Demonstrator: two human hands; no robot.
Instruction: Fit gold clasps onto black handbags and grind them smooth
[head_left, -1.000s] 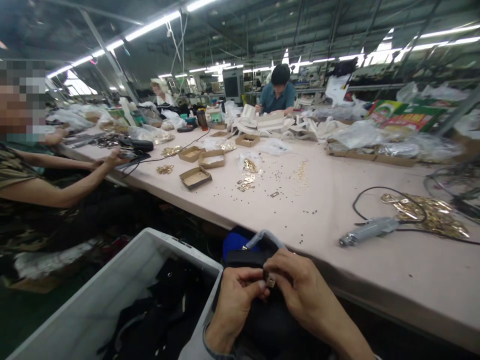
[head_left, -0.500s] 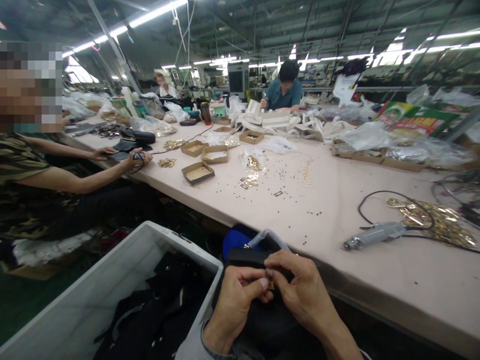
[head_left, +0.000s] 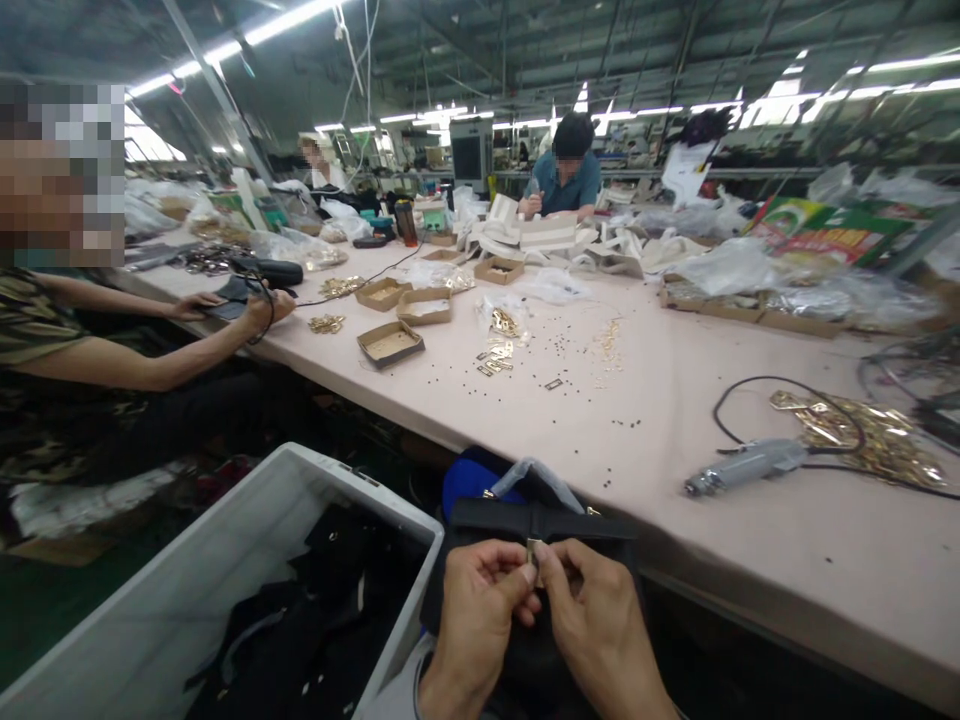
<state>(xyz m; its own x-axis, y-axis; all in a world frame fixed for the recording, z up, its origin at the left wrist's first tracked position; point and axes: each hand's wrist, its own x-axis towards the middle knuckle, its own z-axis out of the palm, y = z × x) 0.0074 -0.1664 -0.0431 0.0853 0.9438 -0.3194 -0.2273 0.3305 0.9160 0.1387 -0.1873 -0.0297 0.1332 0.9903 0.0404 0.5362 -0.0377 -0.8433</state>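
A black bag (head_left: 487,517) lies on my lap against the table's edge, with a blue piece (head_left: 472,482) and a plastic-wrapped handle (head_left: 544,478) behind it. At the front of the bag, my left hand (head_left: 480,610) pinches a small gold-coloured metal fitting (head_left: 534,549) between thumb and fingers. From the other side my right hand (head_left: 600,610) grips the same fitting, thumb and fingers closed on it. The fingertips hide most of the fitting, so I cannot tell how it sits on the bag.
A white bin (head_left: 315,480) of black pieces stands at my left. On the table (head_left: 660,470) lie a grey electric screwdriver (head_left: 746,467), gold fittings (head_left: 877,440), small dark bits and cardboard trays (head_left: 391,343). A co-worker's hand (head_left: 271,303) works at the left; another person (head_left: 570,180) sits across.
My right hand has dropped lower and its fingers have drawn back, uncovering more of the fitting and the bag's top edge. My left hand has stayed nearly in place.
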